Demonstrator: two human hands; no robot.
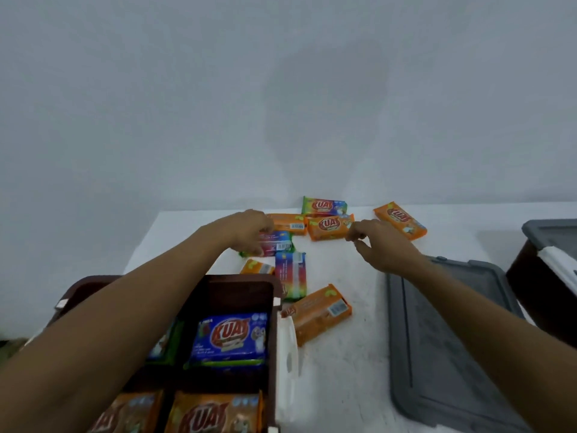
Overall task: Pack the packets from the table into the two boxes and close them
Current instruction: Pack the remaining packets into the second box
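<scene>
Reaching with both arms over an open brown box [240, 282] at the near left corner of the white table [343, 354], toward loose KUAT packets scattered from mid-table to the far edge. Gripping a face-down multicoloured packet [278, 245] with the left hand [249, 229], fingers curled round it, seemingly to lift it clear of its neighbours. Bringing the right hand [379, 242] to the right end of an orange packet [329, 226], fingertips drawn together there; impossible to tell whether already pinching it. Working two packets at once, probably to fill the box faster. Packed so far into that box: a blue packet [229, 337] mid-box and orange ones at the near end, with bare floor left at the far end. Keeping a grey lid [452, 339] flat along the right side of the table, apparently to leave the box mouth free. Leaving a second box [537, 276] at the far right edge, a grey cover resting on top. Judged roughly midway, with six other packets untouched.
</scene>
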